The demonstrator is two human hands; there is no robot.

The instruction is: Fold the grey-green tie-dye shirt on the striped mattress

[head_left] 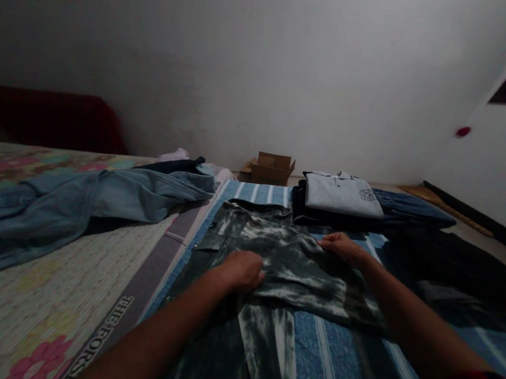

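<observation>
Dark grey and white tie-dye trousers (291,252) lie spread over a blue striped cloth (325,352). One leg stretches out to the right, while the other runs down toward me. My left hand (243,271) is closed on the trousers near the crotch, its fingers curled into the fabric. Farther right, my right hand (342,248) pinches the upper edge of the sideways leg. A flap pocket (210,242) shows near the waistband at the left.
Light blue jeans (142,191) lie in a heap at the left on a flowered mat (124,260). At the back right is a folded grey hoodie (342,194) on dark clothes, with black garments (465,265) beside it. A cardboard box (271,168) stands by the wall.
</observation>
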